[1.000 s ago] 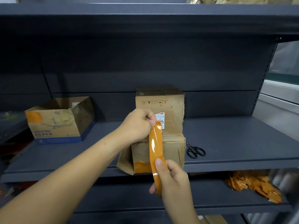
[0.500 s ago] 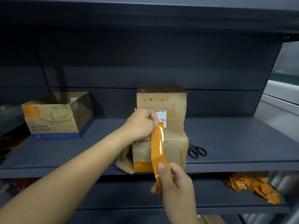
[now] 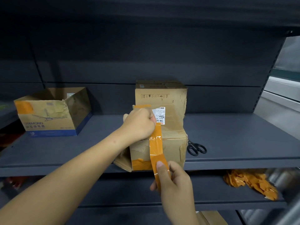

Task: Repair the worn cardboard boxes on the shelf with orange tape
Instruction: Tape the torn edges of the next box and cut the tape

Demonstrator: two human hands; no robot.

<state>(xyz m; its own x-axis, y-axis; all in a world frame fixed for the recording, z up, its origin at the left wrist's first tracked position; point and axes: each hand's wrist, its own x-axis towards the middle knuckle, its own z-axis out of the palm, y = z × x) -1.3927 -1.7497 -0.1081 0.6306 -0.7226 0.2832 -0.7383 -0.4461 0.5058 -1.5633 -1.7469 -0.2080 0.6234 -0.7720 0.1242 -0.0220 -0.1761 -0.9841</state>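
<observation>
A worn brown cardboard box (image 3: 172, 143) sits at the front edge of the dark shelf (image 3: 243, 137), with a taller box (image 3: 172, 98) behind it. A strip of orange tape (image 3: 156, 146) runs vertically down the front of the near box. My left hand (image 3: 139, 124) pinches the strip's upper end against the box top. My right hand (image 3: 172, 179) holds the lower end below the shelf edge, thumb on the tape. An orange patch (image 3: 140, 164) covers the box's lower left corner.
An open box (image 3: 48, 116) with an orange patch stands at the left of the shelf. Black scissors (image 3: 196, 148) lie right of the near box. A heap of orange tape scraps (image 3: 250, 182) lies on the lower shelf at right.
Both hands have carried the strip closer to the box face. The left hand now sits lower against the box top, and the view has moved in nearer.
</observation>
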